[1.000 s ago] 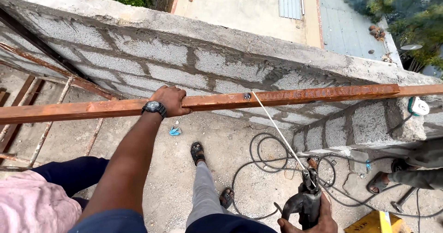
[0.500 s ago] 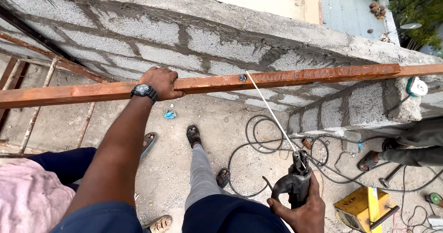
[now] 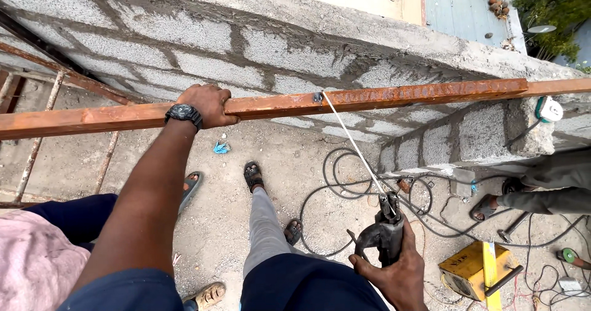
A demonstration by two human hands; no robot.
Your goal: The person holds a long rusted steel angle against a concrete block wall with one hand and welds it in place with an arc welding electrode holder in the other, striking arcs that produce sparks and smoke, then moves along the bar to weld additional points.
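Observation:
A long rusty steel bar point(image 3: 394, 95) runs level across the view in front of a grey block wall point(image 3: 258, 58). My left hand point(image 3: 209, 105), with a black wristwatch, grips the bar from above near its middle. My right hand point(image 3: 394, 274), low at the right, holds a black electrode holder point(image 3: 385, 231). A thin welding rod point(image 3: 354, 145) slants up from the holder, and its tip touches the bar at a small joint to the right of my left hand.
Far below lies a concrete floor point(image 3: 234, 225) with coiled black cables point(image 3: 345, 188), a yellow welding machine point(image 3: 477, 271) and a hammer. Another person's legs in sandals point(image 3: 258, 206) stand beneath me; a second person crouches at the right edge point(image 3: 548, 188). Rusty bars lean at left.
The view has tilted down and closed in. My right hand has risen with the holder, and the rod's tip stays at the joint. My left hand keeps its grip on the bar.

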